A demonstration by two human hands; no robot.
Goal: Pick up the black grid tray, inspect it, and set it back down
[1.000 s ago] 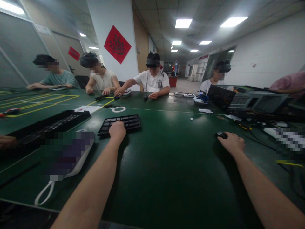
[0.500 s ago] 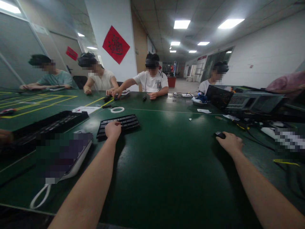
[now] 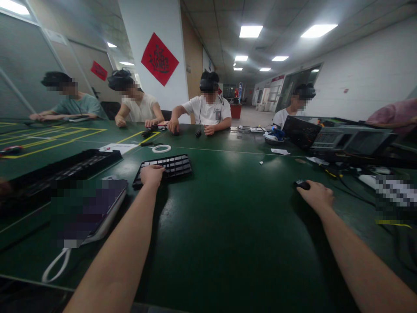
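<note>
My left hand (image 3: 151, 174) rests on the near edge of a black gridded tray (image 3: 164, 168) on the green table (image 3: 228, 217); its fingers curl over the tray's rim. My right hand (image 3: 316, 194) lies further right on the table, fingers closed over a small black object (image 3: 302, 184) that pokes out at its far side. Both forearms stretch forward from the bottom of the view.
A long black tray (image 3: 65, 167) and a blurred flat device with a white strap (image 3: 54, 265) lie at left. A white ring (image 3: 161, 148) sits beyond the gridded tray. Electronic equipment (image 3: 345, 139) and cables crowd the right. Several people sit at the far side.
My left hand has shifted slightly left along the gridded tray's near edge. The right hand stays on the small black object. A person across the table has pulled an arm back.
</note>
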